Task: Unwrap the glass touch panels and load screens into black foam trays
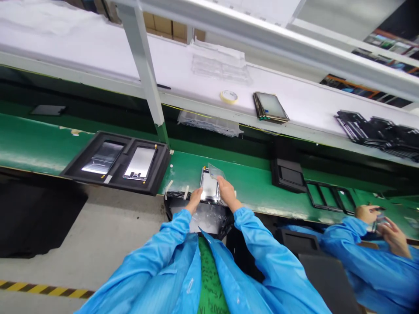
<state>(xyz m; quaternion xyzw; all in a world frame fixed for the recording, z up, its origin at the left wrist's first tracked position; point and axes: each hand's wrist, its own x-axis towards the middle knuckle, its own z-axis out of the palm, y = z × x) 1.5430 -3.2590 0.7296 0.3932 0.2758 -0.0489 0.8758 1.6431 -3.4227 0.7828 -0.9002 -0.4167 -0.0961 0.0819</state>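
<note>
Close to the bench's front edge, my left hand grips the left side of a small silver-backed display panel. My right hand is at the panel's right side, its fingers closed on a clear plastic film that lifts at an angle from the panel's upper right. Whether the film still touches the panel, I cannot tell. Just below my hands hangs a black-rimmed bag with crumpled clear plastic in it, taped to the bench edge. A black foam tray to the left carries two similar display panels.
Along the green bench stand a black foam box and black frames. The white shelf above bears a tape roll, stacked glass panels and black frames. A co-worker's hands work at the right. A slanted post rises behind the tray.
</note>
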